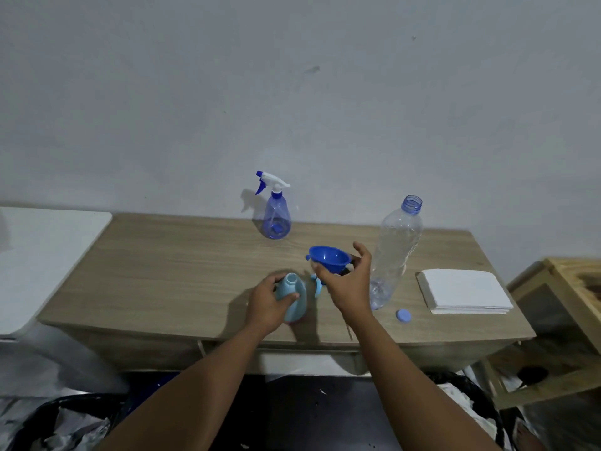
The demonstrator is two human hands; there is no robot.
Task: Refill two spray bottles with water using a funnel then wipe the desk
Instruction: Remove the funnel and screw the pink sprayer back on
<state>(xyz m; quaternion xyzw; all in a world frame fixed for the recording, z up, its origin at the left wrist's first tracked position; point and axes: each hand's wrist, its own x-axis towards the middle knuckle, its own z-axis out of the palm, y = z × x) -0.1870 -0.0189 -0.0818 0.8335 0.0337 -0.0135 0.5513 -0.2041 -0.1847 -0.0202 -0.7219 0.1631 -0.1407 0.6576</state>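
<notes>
Wooden desk (162, 271), uncapped pale-blue spray bottle (296, 309)

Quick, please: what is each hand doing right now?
Left hand: grips the light blue bottle.
Right hand: holds the blue funnel.

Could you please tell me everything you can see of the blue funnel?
The funnel is dark blue, glossy, plastic by its look, with a wide round bowl and a small tab on its rim. It is upright, mouth up; its spout is hidden. The right hand grips it from below, thumb on one side and fingers on the other, holding it above the desk, just right of the open neck of the light blue bottle and not yet in it.
</notes>
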